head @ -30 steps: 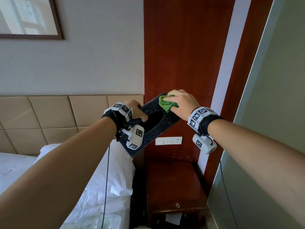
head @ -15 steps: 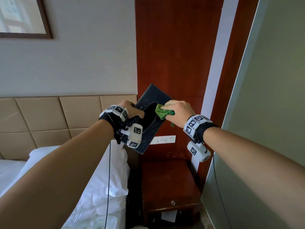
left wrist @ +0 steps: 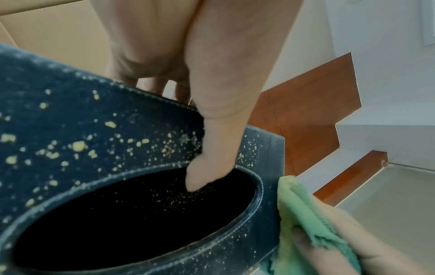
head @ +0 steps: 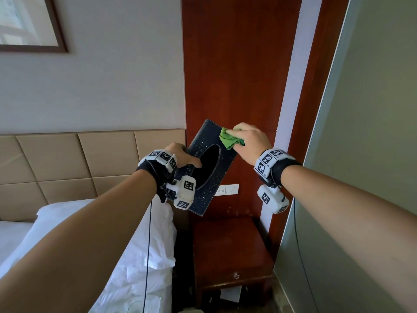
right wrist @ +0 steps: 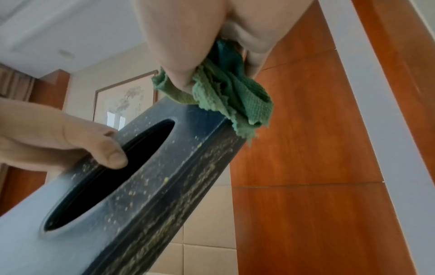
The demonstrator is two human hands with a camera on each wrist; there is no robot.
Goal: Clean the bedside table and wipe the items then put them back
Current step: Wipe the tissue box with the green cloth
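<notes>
Holding a dark tissue box cover [head: 207,168] up in the air above the bedside table [head: 232,251], well clear of its top. Tilting steeply: long axis running from a low near corner, closest to the wearer, up and away to a high far corner toward the wooden wall panel [head: 237,75] behind the bedside table. Facing the oval opening [head: 208,167] toward the wearer and slightly left; opening stretched along the same long axis. Showing pale yellowish specks scattered over the top face and the side wall.

Gripping the cover's lower half with the left hand [head: 180,154]: thumb [left wrist: 212,158] hooking over the rim into the oval opening, remaining fingers curling behind the far edge.

Bunching a green cloth [head: 229,140] in the right hand [head: 250,141], fingers and thumb closing round it, pressing it against the cover's upper far corner, the one highest above the bedside table. Hanging a loose fold of cloth over that corner's edge in the right wrist view.

Lying left of the bedside table, a bed with white pillows [head: 144,233]. Sitting on the panel just above the bedside table, a white switch plate [head: 228,189].
</notes>
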